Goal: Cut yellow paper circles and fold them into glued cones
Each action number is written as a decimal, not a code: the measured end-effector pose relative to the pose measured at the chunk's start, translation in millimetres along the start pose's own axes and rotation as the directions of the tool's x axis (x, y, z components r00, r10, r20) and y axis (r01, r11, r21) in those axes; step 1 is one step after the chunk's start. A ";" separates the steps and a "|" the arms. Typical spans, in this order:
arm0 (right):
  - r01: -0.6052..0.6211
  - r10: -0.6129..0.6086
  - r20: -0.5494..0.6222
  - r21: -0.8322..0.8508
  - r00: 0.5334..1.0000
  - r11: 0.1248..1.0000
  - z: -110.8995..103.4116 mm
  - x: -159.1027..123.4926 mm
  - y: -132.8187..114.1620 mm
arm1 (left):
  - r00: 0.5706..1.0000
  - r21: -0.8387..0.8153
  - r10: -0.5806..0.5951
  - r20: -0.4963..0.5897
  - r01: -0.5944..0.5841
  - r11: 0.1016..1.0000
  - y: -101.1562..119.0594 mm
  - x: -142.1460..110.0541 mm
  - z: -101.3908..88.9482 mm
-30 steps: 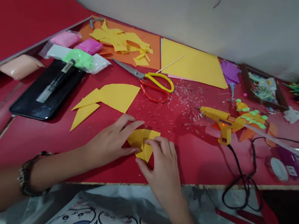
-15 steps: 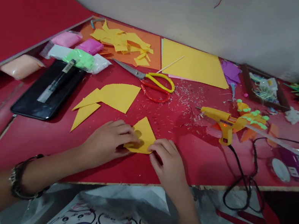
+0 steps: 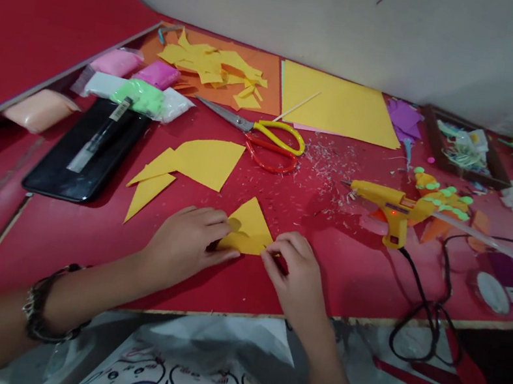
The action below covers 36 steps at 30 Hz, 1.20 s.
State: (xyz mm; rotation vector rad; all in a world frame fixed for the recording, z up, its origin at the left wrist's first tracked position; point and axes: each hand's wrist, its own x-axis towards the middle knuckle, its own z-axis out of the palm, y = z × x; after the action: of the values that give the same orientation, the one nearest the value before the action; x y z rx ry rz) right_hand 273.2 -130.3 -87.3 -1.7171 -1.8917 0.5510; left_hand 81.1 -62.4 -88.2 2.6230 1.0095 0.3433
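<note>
1 yellow paper piece (image 3: 250, 227) was held at opposite sides by both hands' slightly parted fingers (image 3: 229, 240) (image 3: 270, 252).

A pen (image 3: 100, 135) lies on a black phone (image 3: 56, 160), its upper end overlapping a green packet (image 3: 147, 97). At right, a yellow glue gun (image 3: 382, 196) shows a lit red indicator (image 3: 394, 213); beyond it, a brown tray (image 3: 500, 167) holds pale scraps (image 3: 465, 149).

Both forearms angle inward, left hand (image 3: 193, 237) and right hand (image 3: 295, 268) close together, fingers bent.
</note>
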 end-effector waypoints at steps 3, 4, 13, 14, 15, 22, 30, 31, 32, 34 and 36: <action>-0.013 0.013 0.004 -0.023 1.000 1.000 0.7 0.7 -0.8 | 1.000 0.025 -0.010 0.013 0.010 1.000 1.7 0.1 -1.2; -0.018 0.018 0.004 -0.030 1.000 0.999 0.8 1.1 -1.0 | 1.000 0.029 -0.011 0.015 0.010 1.000 2.1 -0.1 -1.4; -0.033 0.034 0.011 -0.100 0.999 0.994 1.7 3.2 -2.1 | 0.994 0.002 -0.108 0.033 0.108 0.994 4.8 1.1 -1.0; -0.033 0.034 0.009 -0.108 0.999 0.994 1.5 3.4 -2.2 | 0.993 0.004 -0.109 0.035 0.109 0.994 5.0 1.8 -0.9; -0.031 0.032 0.007 -0.117 0.999 0.993 1.4 3.8 -2.3 | 0.994 0.012 -0.107 0.035 0.106 0.994 5.2 2.3 -0.8; -0.027 0.029 0.006 -0.183 1.000 0.983 3.3 6.2 -2.0 | 0.996 0.094 -0.081 -0.031 0.084 0.992 3.7 -0.3 -0.3; -0.026 0.033 0.021 -0.256 0.999 0.966 3.2 8.1 -3.0 | 0.929 0.236 0.358 0.093 -0.370 0.899 2.5 4.6 -16.2; -0.024 0.032 0.022 -0.268 0.999 0.963 3.2 8.2 -3.5 | 0.910 0.224 0.394 0.129 -0.414 0.882 1.4 5.6 -17.7; -0.025 0.032 0.023 -0.282 0.999 0.959 3.2 8.3 -4.0 | 0.894 0.219 0.423 0.152 -0.447 0.867 0.1 6.1 -18.5; -0.026 0.035 0.024 -0.309 0.999 0.951 3.6 8.6 -4.5 | 0.872 0.234 0.464 0.158 -0.489 0.840 -2.2 5.8 -18.7; -0.024 0.035 0.029 -0.320 0.999 0.947 3.9 8.8 -4.6 | 0.858 0.264 0.492 0.147 -0.514 0.816 -3.5 4.4 -18.1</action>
State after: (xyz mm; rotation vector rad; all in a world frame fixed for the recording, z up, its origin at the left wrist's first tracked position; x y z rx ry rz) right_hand 266.7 -122.0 -86.5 -1.9505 -2.0725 0.2954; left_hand 76.2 -53.4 -72.3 3.1322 0.3345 0.2193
